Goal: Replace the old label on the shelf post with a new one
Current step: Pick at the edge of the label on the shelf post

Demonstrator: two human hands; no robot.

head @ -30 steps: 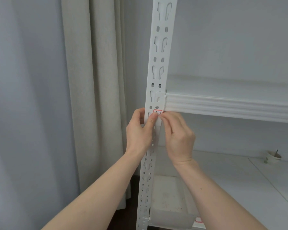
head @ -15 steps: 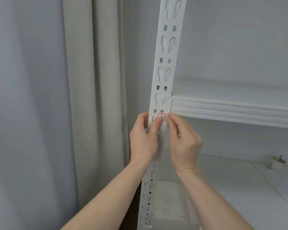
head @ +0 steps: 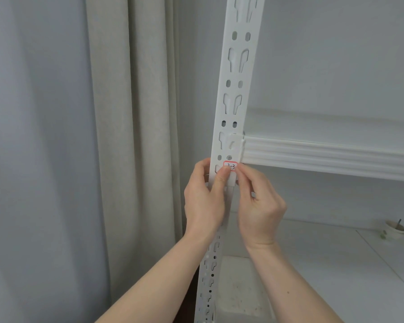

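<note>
Both hands at the label (head: 230, 166). Left hand (head: 204, 201) wraps the shelf post (head: 239, 73) from the side, thumb tip pressed flat on the label's lower left corner. Right hand (head: 258, 203) has its fingertips bunched at the label's right edge, pinching or picking at it; can't tell from here whether any edge is lifted. Label is small, red-bordered, with handwritten marks, stuck on the post face. Just above the grip, a shelf beam (head: 324, 157) hooks into the post and runs off to the right. Curtain (head: 131, 136) hangs well to the left, a small cup (head: 395, 229) sits far right and below.

Status, my read: early, or the very end. One label visible, no second one in either hand. If it's the old one, peeling and sticking the replacement are both left.
</note>
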